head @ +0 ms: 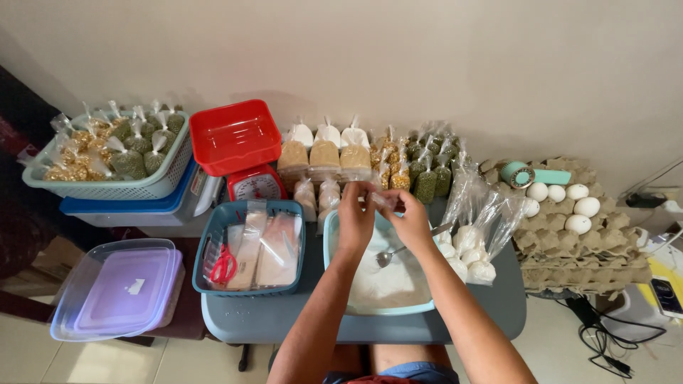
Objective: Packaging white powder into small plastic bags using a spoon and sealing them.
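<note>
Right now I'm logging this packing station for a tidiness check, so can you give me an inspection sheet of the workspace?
Surface: small grey table, crowded.
Job's things: light blue tub of white powder with a metal spoon; small clear bag held above it.
Clutter: teal basket of empty bags and red scissors; red scale; filled packets along the wall; egg trays.
Fingers: left hand and right hand both pinch the bag.
Cables: black cables on the floor, right.
Surroundings: pale wall; lidded container, left.
</note>
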